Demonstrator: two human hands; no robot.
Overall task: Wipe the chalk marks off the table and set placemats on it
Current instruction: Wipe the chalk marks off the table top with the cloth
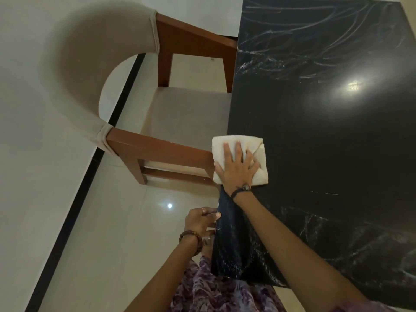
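I am pressing my right hand (236, 167) flat on a folded cream cloth (240, 158), my fingers straight and spread apart across it. The cloth is lying on the left edge of the black table (337, 143), its left side hanging a little past the edge toward the chair (180, 122). The cloth is looking creased and soft, folded into a rough square with one corner tucked over on the right.

My left hand (202, 219) is gripping the table's left edge nearer to me, the fingers curled against the rim and the thumb lying on top.

Pale chalk marks (304, 41) are showing as loose curved scribbles over the far part of the glossy top, and more chalk streaks (337, 233) are crossing the near right part. The band around the cloth is looking dark and shiny, with a lamp glare (353, 86) reflecting to the far right of it.
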